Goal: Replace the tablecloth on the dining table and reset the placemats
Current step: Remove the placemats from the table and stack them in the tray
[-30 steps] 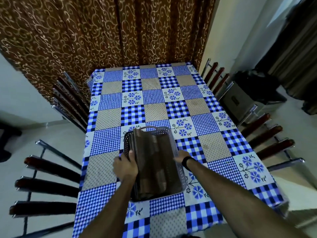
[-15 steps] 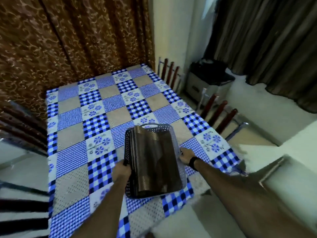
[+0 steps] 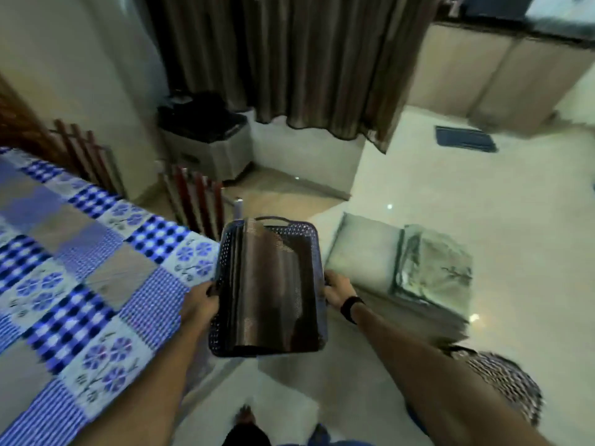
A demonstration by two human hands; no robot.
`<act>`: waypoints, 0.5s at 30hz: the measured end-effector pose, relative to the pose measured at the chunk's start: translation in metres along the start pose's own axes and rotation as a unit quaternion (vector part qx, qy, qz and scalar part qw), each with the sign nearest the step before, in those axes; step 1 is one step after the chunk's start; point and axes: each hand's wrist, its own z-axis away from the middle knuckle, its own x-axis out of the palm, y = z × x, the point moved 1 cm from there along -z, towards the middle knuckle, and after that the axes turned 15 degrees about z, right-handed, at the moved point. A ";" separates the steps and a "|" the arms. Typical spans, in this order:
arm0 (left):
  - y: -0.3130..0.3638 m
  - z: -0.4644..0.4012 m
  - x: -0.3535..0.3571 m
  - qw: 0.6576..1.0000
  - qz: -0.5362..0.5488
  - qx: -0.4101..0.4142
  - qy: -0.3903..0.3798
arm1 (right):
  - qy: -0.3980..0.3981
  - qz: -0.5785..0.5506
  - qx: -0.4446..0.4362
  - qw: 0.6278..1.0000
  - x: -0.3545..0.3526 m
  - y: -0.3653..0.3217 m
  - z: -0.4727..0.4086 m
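A perforated plastic basket [image 3: 225,262] holds rolled brown placemats [image 3: 273,291]. It is in the air just off the right edge of the dining table, over the floor. My left hand [image 3: 201,304] grips its left rim and my right hand [image 3: 336,289], with a dark wristband, grips its right rim. The blue and white patchwork tablecloth [image 3: 80,284] covers the table at the left. A folded pale green cloth in a clear bag [image 3: 434,268] lies on a low light seat to the right of the basket.
Two chairs with dark red slats [image 3: 199,201] stand against the table's right side. A grey box with a dark top [image 3: 209,136] sits by the brown curtain. A patterned round mat [image 3: 502,381] lies on the floor at lower right. A blue floor mat [image 3: 463,138] lies farther off.
Both hands have lifted the basket off the table and carried it right, past the table edge. My view has swung right, from the table to the floor and curtain.
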 end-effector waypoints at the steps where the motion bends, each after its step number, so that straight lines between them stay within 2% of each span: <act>1: 0.013 -0.003 0.024 0.999 -0.008 0.017 -0.028 | 0.024 -0.008 0.023 0.999 -0.012 0.023 0.000; 4: 0.057 -0.014 0.097 0.994 -0.033 0.037 -0.098 | 0.073 -0.015 0.088 0.993 -0.044 0.086 -0.006; 9: 0.118 -0.046 0.204 0.981 -0.074 0.025 -0.180 | 0.084 -0.023 0.168 0.982 -0.081 0.164 -0.035; 15: 0.165 -0.109 0.293 0.960 -0.057 0.007 -0.273 | 0.092 -0.017 0.230 0.969 -0.117 0.208 -0.101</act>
